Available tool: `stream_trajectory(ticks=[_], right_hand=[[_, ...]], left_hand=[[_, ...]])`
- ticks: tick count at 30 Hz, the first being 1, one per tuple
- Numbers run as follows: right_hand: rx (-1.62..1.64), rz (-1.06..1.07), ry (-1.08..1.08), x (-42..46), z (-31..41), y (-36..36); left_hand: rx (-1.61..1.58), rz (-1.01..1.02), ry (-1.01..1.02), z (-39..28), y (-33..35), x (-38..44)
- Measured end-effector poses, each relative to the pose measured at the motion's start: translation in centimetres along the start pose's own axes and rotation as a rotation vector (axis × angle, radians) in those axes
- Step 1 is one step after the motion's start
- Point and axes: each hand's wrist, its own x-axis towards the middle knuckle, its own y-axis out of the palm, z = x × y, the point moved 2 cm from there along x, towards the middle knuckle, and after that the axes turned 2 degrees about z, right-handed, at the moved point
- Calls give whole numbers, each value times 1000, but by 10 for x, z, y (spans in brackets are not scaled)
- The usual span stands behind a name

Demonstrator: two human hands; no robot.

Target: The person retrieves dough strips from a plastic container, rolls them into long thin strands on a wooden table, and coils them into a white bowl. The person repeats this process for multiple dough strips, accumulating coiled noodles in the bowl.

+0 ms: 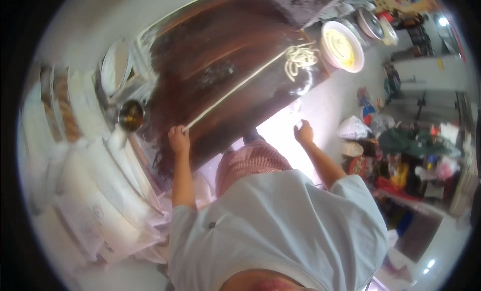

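My left hand [179,139] grips the near end of a long pale strand [236,87], which looks like dough rope, at the left part of a dark brown work table [210,39]. From there the strand runs straight across the table to a loose, looped heap of the same pale strand [300,59] near the right end. My right hand [303,132] hangs off the table's near edge with curled fingers; whether it holds anything is unclear. Close to the heap stands a pale basin [342,47] with yellowish coiled contents.
A metal bowl [131,116] with dark liquid and a white oval container [115,67] stand left of the table. White sacks [101,189] are stacked at the left. More basins [370,23] stand at the upper right. Bags and assorted goods [406,152] crowd the right side.
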Motion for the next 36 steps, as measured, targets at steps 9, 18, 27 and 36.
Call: stream_trajectory(ticks=[9,18,27,36], right_hand=[[271,82,-7,-4,-65,20],[827,91,-970,-40,36,-151],[906,391,-571,3,-125,-251],[1476,424,-332,41,-222,-373]], left_hand=[[-366,-39,-12,-107,-13,-29],[-666,112,528,-431,-29,-108],[-1151,434,357,-550,83,-144],[-476,329,743,-643,159,-93]])
